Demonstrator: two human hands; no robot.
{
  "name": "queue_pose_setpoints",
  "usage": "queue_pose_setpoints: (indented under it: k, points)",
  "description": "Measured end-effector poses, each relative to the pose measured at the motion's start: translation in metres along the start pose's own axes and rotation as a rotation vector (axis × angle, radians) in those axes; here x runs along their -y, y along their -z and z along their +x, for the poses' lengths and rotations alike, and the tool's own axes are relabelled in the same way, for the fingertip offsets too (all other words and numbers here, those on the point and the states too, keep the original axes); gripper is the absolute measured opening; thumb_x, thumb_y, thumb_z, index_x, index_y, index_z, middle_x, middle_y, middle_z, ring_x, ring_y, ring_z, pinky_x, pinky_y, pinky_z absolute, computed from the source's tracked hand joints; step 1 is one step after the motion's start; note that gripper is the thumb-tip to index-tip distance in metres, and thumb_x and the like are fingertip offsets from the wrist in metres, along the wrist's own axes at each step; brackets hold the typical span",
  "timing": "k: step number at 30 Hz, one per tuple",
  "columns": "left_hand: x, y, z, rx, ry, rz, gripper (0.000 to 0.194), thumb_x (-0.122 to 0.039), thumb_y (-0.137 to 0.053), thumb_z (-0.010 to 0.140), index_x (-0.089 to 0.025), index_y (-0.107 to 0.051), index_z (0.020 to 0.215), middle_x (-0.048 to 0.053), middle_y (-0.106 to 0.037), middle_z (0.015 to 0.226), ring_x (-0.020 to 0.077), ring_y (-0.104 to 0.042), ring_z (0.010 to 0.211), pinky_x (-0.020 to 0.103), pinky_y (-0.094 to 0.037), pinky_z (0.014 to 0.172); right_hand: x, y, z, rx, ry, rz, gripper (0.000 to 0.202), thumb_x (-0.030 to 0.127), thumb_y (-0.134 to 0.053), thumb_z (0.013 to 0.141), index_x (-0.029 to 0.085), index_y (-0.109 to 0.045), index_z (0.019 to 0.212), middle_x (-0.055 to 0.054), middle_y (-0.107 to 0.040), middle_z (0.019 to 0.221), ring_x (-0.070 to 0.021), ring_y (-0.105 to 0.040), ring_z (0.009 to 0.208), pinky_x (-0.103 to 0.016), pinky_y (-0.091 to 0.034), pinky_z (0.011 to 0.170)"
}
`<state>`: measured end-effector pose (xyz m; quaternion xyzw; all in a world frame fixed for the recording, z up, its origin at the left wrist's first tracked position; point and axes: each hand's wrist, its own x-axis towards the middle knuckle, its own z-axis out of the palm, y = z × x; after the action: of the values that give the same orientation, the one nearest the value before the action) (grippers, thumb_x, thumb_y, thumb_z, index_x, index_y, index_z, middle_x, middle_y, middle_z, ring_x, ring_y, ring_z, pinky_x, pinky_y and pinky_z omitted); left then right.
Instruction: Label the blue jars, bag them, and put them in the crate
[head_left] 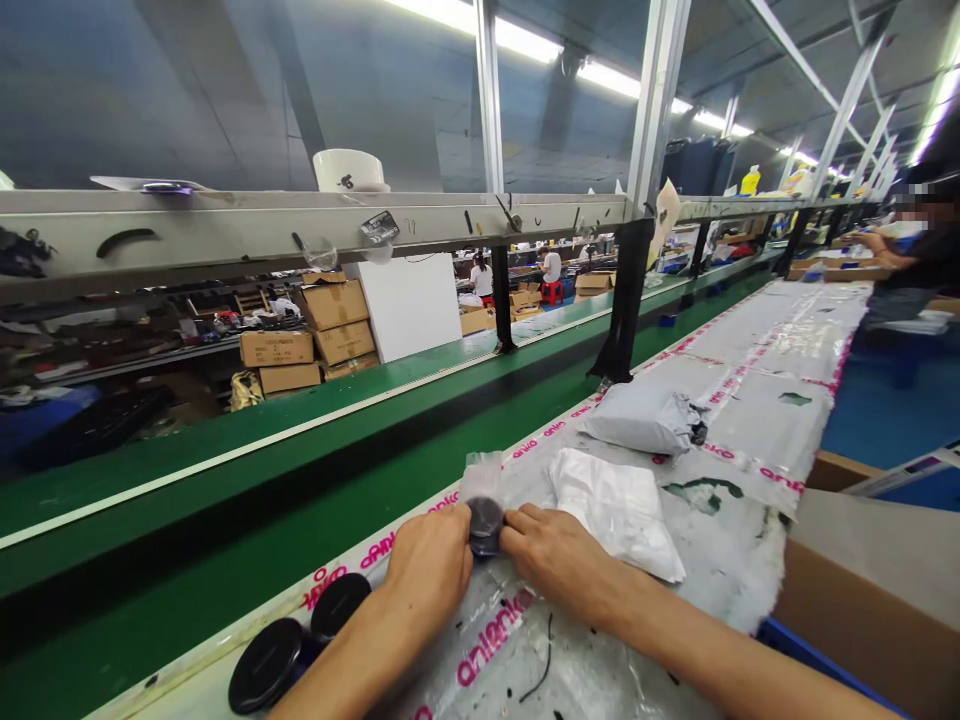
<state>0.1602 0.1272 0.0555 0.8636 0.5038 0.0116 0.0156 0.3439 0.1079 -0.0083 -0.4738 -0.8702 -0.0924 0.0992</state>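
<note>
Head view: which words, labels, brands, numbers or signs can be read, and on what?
"anlenko", in pink, repeated on the packing tape.
Printed cardboard carton: too blurred to read.
Dark label on the shelf beam: too small to read.
Any other marks: unreadable.

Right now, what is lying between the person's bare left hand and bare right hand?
In the head view, a dark, round-topped object lies between the left hand and the right hand, with translucent plastic film at its far side.

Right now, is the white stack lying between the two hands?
No: a dark round piece is between the left hand and right hand, while the white stack lies beyond the right hand.
</note>
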Motion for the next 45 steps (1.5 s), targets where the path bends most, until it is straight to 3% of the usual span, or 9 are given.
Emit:
queue_pose_setpoints:
  k: [7, 15, 18, 23, 28, 32, 37, 41, 45]
  points:
    - [0.016, -0.007, 0.018, -0.057, -0.021, -0.131, 0.007, -0.017, -0.057, 0.078, -0.023, -0.058, 0.082, 0.001, -0.070, 0.081, 0.0222, -0.065, 0.078, 0.029, -0.032, 0.061, -0.002, 0.019, 0.011, 0.064, -0.155, 0.148, 0.014, 0.009, -0.054, 0.083, 0.017, -0.065, 0.087, -0.007, -0.070, 0.086, -0.0223, -0.063, 0.084, -0.030, -0.040, 0.069]
    - [0.023, -0.001, 0.046, -0.064, -0.027, -0.322, 0.033, -0.033, -0.074, 0.072, -0.024, -0.054, 0.097, -0.001, -0.070, 0.081, 0.0218, -0.065, 0.076, 0.026, -0.034, 0.059, -0.018, 0.019, 0.020, -0.031, -0.448, 0.488, 0.012, 0.019, -0.058, 0.081, 0.019, -0.067, 0.088, -0.003, -0.071, 0.076, -0.0189, -0.062, 0.070, -0.026, -0.030, 0.059]
    - [0.027, -0.002, 0.051, -0.067, -0.074, -0.400, 0.028, -0.038, -0.068, 0.080, -0.024, -0.054, 0.099, -0.002, -0.070, 0.082, 0.0197, -0.065, 0.076, 0.026, -0.038, 0.062, -0.025, 0.018, 0.024, -0.075, -0.508, 0.601, 0.011, 0.017, -0.057, 0.080, 0.019, -0.067, 0.084, -0.001, -0.071, 0.076, -0.0167, -0.062, 0.068, -0.024, -0.030, 0.058]
    - [0.030, -0.013, 0.062, -0.136, -0.092, -0.486, 0.006, -0.027, -0.056, 0.088, -0.022, -0.059, 0.088, 0.000, -0.069, 0.081, 0.0179, -0.062, 0.076, 0.027, -0.036, 0.066, -0.030, 0.018, 0.026, -0.113, -0.560, 0.605, 0.012, 0.012, -0.057, 0.079, 0.019, -0.066, 0.081, 0.000, -0.070, 0.071, -0.0152, -0.060, 0.064, -0.024, -0.028, 0.057]
    - [0.029, -0.016, 0.075, -0.132, -0.053, -0.668, 0.007, -0.020, -0.055, 0.084, -0.020, -0.059, 0.078, 0.000, -0.068, 0.071, 0.0157, -0.061, 0.066, 0.026, -0.039, 0.061, -0.038, 0.018, 0.027, -0.195, -0.607, 0.636, 0.011, 0.012, -0.055, 0.080, 0.018, -0.064, 0.080, 0.000, -0.068, 0.069, -0.0151, -0.059, 0.063, -0.024, -0.031, 0.057]
    - [0.027, -0.002, 0.086, -0.082, 0.046, -0.908, 0.005, -0.016, -0.052, 0.082, -0.019, -0.055, 0.079, 0.001, -0.069, 0.068, 0.0144, -0.065, 0.061, 0.024, -0.047, 0.058, -0.055, 0.027, 0.032, -0.278, -0.643, 0.692, 0.010, 0.016, -0.053, 0.081, 0.019, -0.062, 0.083, 0.000, -0.068, 0.072, -0.0149, -0.060, 0.066, -0.023, -0.036, 0.058]
    - [0.020, 0.012, 0.092, -0.062, 0.214, -1.141, 0.007, -0.011, -0.053, 0.079, -0.018, -0.052, 0.082, -0.002, -0.063, 0.059, 0.0121, -0.064, 0.051, 0.022, -0.051, 0.054, -0.071, 0.039, 0.040, -0.292, -0.667, 0.719, 0.014, 0.016, -0.052, 0.079, 0.018, -0.063, 0.087, 0.000, -0.068, 0.073, -0.0147, -0.061, 0.065, -0.023, -0.038, 0.056]
    - [0.016, 0.005, 0.087, -0.031, 0.285, -1.222, 0.003, -0.016, -0.057, 0.078, -0.017, -0.056, 0.081, -0.002, -0.061, 0.055, 0.0110, -0.059, 0.043, 0.019, -0.043, 0.045, -0.068, 0.042, 0.034, -0.282, -0.639, 0.658, 0.021, 0.011, -0.052, 0.076, 0.017, -0.065, 0.092, 0.001, -0.067, 0.070, -0.0155, -0.060, 0.064, -0.025, -0.036, 0.058]
    - [0.017, -0.002, 0.079, -0.026, 0.268, -1.262, 0.010, -0.013, -0.056, 0.074, -0.017, -0.059, 0.084, -0.002, -0.063, 0.058, 0.0110, -0.059, 0.045, 0.019, -0.042, 0.045, -0.062, 0.043, 0.019, -0.288, -0.624, 0.554, 0.023, 0.011, -0.051, 0.082, 0.018, -0.065, 0.099, 0.000, -0.069, 0.074, -0.0177, -0.062, 0.071, -0.027, -0.035, 0.063]
